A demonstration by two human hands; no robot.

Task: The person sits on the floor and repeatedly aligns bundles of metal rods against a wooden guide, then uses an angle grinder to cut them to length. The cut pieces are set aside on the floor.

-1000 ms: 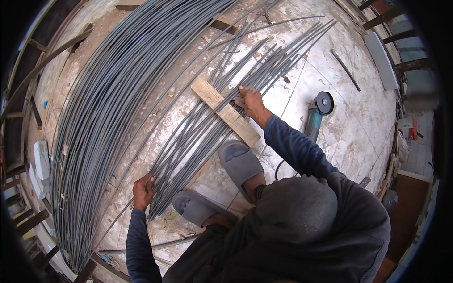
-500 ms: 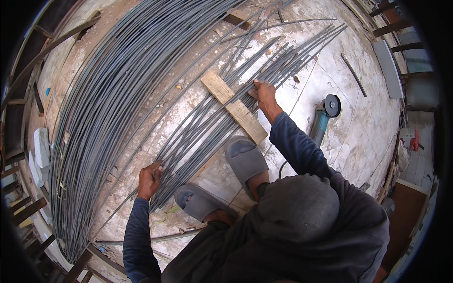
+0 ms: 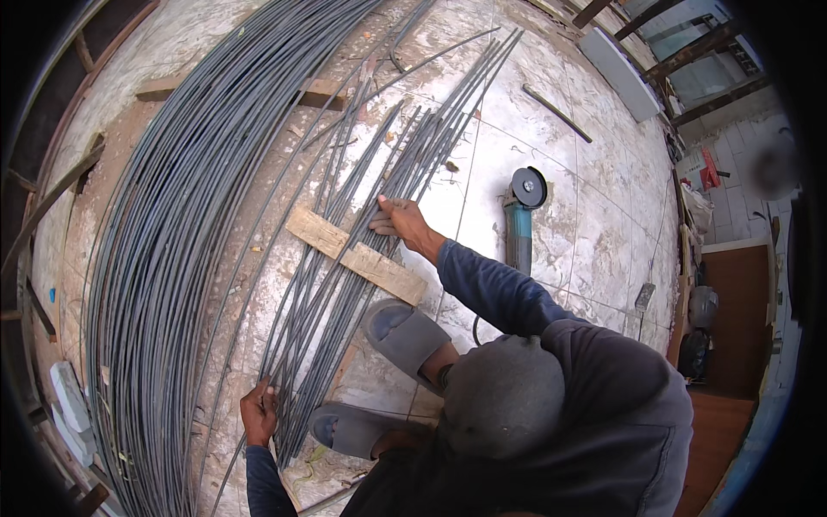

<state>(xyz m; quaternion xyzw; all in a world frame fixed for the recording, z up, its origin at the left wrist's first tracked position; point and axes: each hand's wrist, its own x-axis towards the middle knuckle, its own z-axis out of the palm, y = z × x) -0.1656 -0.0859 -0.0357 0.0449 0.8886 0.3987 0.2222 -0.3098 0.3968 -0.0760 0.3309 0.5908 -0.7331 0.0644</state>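
Observation:
A loose bundle of thin dark steel rods [image 3: 303, 401] lies slantwise on the floor before me, with a short wooden block [image 3: 386, 274] under part of it. My left hand [image 3: 258, 415] is closed at the near end of the bundle, thumb and fingers pinching a rod. Beyond the block, my right hand [image 3: 408, 226] curls its fingers around a rod on top of the bundle. At least one rod crosses over the block between my hands. The fingertips of both hands are partly hidden, and I cannot tell exactly how many rods they grip.
A much larger pile of long rods [image 3: 172, 258] curves along the left. On the right lies an angle grinder [image 3: 519, 226] with its disc upward; a short cut rod [image 3: 557, 113] is farther off. My grey sandals [image 3: 403, 338] stand beside the bundle. White blocks [image 3: 71, 398] lie far left.
The view has turned, so the bundle, block and grinder appear farther left. Both hands keep their places on the rods, closed as before.

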